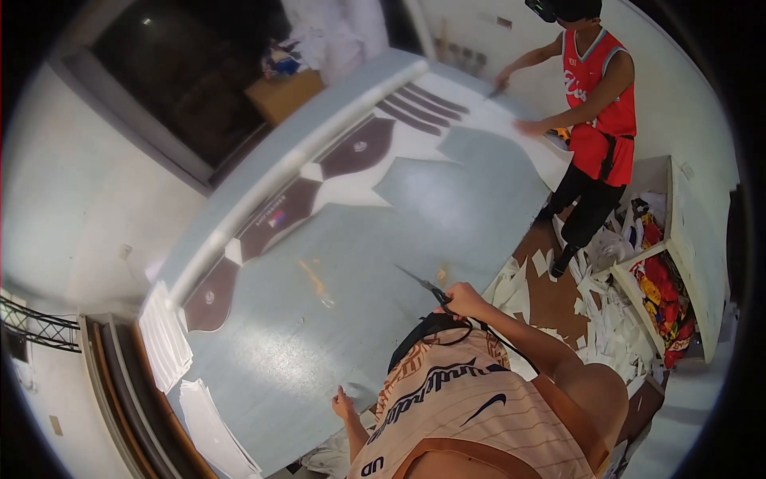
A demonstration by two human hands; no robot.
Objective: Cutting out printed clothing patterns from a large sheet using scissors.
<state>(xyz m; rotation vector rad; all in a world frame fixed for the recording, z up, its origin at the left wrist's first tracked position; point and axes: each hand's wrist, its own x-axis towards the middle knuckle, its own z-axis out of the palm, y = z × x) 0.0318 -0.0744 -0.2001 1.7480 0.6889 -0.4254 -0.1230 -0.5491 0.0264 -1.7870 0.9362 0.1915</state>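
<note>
My right hand (465,302) is closed around the black handles of a pair of scissors (420,279), held in front of my body with the blades pointing away to the far left over the table. Low at the near table edge, my left hand (344,404) holds nothing, its fingers partly stretched out. Across the grey-blue table (271,351) lies a white paper sheet (363,190) with dark maroon printed garment shapes (275,214) and several dark strips. Part of the sheet is cut away along its near side.
A co-worker in red (604,96) stands at the table's far right, hands over the sheet. White paper stacks (219,431) lie on the left edge. Paper scraps (606,319) litter the floor beside a bin of colourful cloth (666,295). A cardboard box (285,96) stands behind the table.
</note>
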